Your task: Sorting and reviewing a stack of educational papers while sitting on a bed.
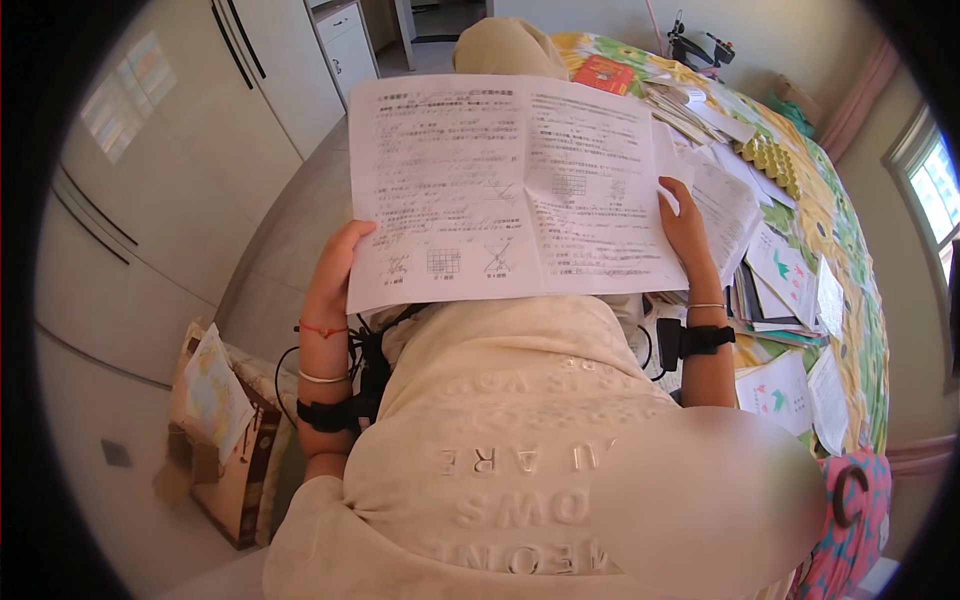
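A large printed paper sheet [442, 172] with a vertical centre crease is spread before me, above my lap. It bears text, small diagrams and faint pencil marks. My left hand [335, 262] grips its lower left edge, with the thumb on the front and the other fingers largely hidden. At the right edge, my right hand [681, 229] holds the sheet, its fingers partly behind the paper. More printed sheets [724, 210] lie just beyond that hand on the bed. Both forearms carry black straps with cables, the right strap [705, 340] having a black box.
On the right, a floral bedsheet [855, 300] carries a stack of books and papers [776, 281], a yellow egg-crate-shaped tray [769, 165] and a red flat item [602, 75]. A cardboard box [232, 480] stands lower left, near a white wardrobe [187, 112] with black handles.
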Available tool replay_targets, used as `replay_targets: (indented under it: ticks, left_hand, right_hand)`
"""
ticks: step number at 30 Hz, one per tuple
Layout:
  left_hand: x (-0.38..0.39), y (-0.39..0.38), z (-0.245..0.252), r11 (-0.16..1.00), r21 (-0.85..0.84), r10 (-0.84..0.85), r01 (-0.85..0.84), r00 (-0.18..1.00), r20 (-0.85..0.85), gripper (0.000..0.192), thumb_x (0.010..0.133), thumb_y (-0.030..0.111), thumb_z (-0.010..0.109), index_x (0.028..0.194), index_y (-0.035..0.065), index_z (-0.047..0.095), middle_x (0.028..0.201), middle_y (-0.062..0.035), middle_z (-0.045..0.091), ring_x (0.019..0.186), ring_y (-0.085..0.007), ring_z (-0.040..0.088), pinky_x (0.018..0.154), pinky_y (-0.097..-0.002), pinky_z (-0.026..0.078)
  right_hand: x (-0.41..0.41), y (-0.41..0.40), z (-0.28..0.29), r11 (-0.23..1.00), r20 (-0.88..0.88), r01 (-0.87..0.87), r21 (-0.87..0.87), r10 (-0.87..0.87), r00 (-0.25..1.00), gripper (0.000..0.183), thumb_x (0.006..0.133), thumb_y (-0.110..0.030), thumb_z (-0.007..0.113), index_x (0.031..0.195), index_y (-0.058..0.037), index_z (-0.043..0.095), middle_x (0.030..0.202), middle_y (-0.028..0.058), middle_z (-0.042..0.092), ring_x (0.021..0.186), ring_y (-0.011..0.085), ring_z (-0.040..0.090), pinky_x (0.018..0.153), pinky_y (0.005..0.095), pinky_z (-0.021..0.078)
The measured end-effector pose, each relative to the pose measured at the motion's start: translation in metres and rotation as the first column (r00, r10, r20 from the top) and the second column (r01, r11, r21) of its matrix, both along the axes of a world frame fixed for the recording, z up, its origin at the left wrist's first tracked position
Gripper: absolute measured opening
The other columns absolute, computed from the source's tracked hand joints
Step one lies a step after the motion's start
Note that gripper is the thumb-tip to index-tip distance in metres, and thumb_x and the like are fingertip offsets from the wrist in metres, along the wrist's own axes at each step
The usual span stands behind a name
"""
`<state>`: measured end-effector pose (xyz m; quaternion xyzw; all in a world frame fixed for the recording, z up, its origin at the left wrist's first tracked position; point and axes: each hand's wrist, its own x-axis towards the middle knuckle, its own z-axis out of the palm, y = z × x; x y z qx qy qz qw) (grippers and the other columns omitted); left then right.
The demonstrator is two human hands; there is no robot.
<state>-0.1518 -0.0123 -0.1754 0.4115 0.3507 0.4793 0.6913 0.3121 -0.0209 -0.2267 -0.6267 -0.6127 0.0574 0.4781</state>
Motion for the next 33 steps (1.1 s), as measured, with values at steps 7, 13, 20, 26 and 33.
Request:
replay_targets:
  ticks: [7,13,20,26,33]
  left_hand:
    - [-0.007,0.004,-0.012,0.996,-0.062,-0.073,0.065,0.988,-0.138,0.038,0.088,0.019,0.047,0.113,-0.0106,0.048,0.106,-0.0143,0.058,0.089,-0.0188,0.059,0.076,-0.0290,0.049]
    - [0.002,0.000,-0.006,0.998,-0.015,-0.057,0.056,0.992,-0.116,0.040,0.092,0.024,0.046,0.116,-0.0082,0.049,0.109,-0.0128,0.058,0.093,-0.0176,0.059,0.079,-0.0278,0.048]
    - [-0.003,0.008,-0.018,1.000,0.028,-0.012,0.013,0.998,-0.054,0.037,0.092,0.021,0.047,0.113,-0.0088,0.049,0.107,-0.0142,0.059,0.091,-0.0185,0.059,0.078,-0.0280,0.049]
    - [-0.007,0.007,-0.015,0.999,0.032,0.009,-0.010,1.000,0.015,0.035,0.091,0.017,0.047,0.113,-0.0093,0.048,0.109,-0.0148,0.058,0.093,-0.0190,0.059,0.080,-0.0281,0.048]
    - [0.001,0.000,-0.004,0.990,0.028,0.133,-0.139,0.977,0.169,0.031,0.089,0.015,0.049,0.110,-0.0082,0.049,0.105,-0.0135,0.059,0.089,-0.0181,0.060,0.078,-0.0274,0.049]
  right_hand:
    - [0.020,-0.009,-0.018,0.980,0.422,0.198,0.000,-0.179,0.889,0.047,0.071,-0.021,0.069,0.112,-0.0046,0.053,0.111,0.0175,0.057,0.107,0.0356,0.051,0.091,0.0384,0.0400]
    - [0.017,-0.016,-0.004,0.999,0.281,-0.012,-0.042,0.024,0.959,0.036,0.069,-0.014,0.070,0.100,-0.0016,0.058,0.106,0.0188,0.058,0.101,0.0360,0.053,0.089,0.0368,0.0423]
    - [0.023,-0.013,-0.004,0.989,0.248,-0.035,-0.146,0.071,0.966,0.031,0.069,-0.010,0.068,0.097,0.0001,0.060,0.102,0.0173,0.060,0.098,0.0326,0.056,0.086,0.0347,0.0440]
    - [0.025,-0.014,-0.001,0.982,0.242,-0.043,-0.182,0.087,0.966,0.030,0.070,-0.009,0.066,0.097,0.0022,0.061,0.095,0.0177,0.063,0.090,0.0324,0.059,0.081,0.0340,0.0465]
    - [0.042,-0.010,-0.011,0.993,0.361,-0.044,0.111,0.001,0.932,0.024,0.077,-0.016,0.060,0.094,0.0001,0.064,0.091,0.0167,0.065,0.082,0.0322,0.061,0.076,0.0366,0.0474]
